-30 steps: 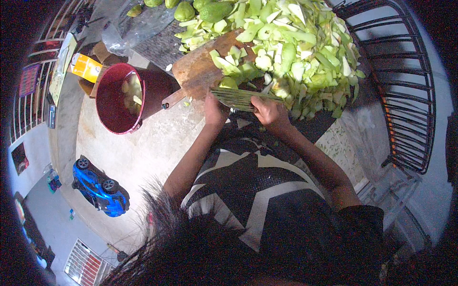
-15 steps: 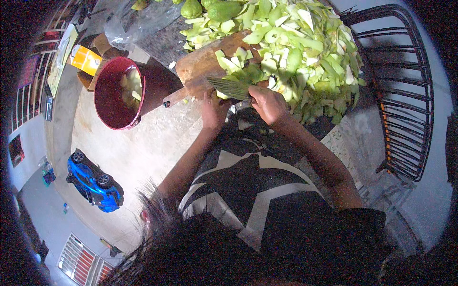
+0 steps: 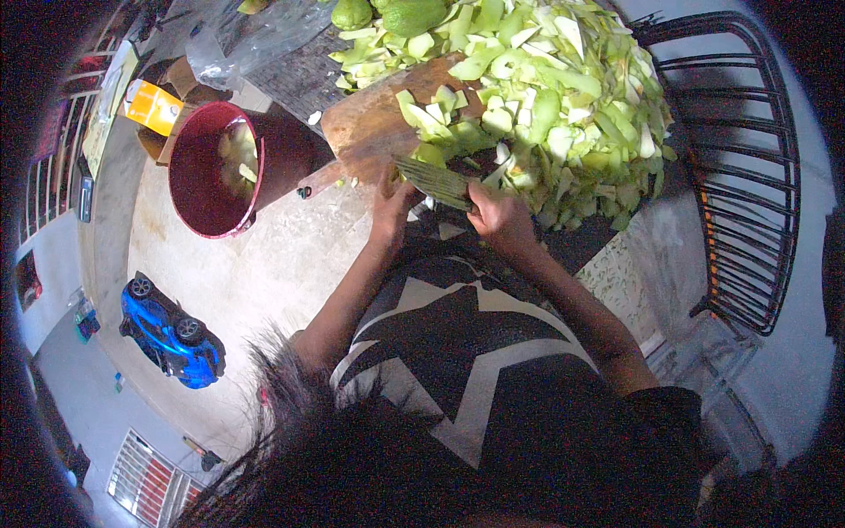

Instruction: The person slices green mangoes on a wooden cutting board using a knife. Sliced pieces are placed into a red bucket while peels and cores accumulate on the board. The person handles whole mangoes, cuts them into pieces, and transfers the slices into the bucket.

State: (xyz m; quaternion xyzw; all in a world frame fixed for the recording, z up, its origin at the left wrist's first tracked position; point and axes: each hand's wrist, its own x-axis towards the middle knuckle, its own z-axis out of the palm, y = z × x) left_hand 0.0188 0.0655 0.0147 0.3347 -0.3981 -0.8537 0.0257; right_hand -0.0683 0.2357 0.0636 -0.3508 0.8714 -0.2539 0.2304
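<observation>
My right hand grips the handle of a broad-bladed knife, its blade pointing left toward my other hand. My left hand is closed beside the blade's tip, its fingers bent around something mostly hidden, too small to name. Just beyond the hands lies a wooden cutting board with its handle toward the left. Pale green cut pieces rest on its right part. A large heap of green peels and slices spreads to the right and beyond. Whole green chayotes sit at the far edge.
Left of the board stands a dark red bucket with pale pieces inside. Behind it are a yellow and white box and a clear plastic bag. A blue toy car lies on the floor. A black metal rack stands right.
The knife has dropped slightly toward my body and its blade now slants more, tip higher than handle. My right hand has moved a little nearer and right. The left stays near the tip.
</observation>
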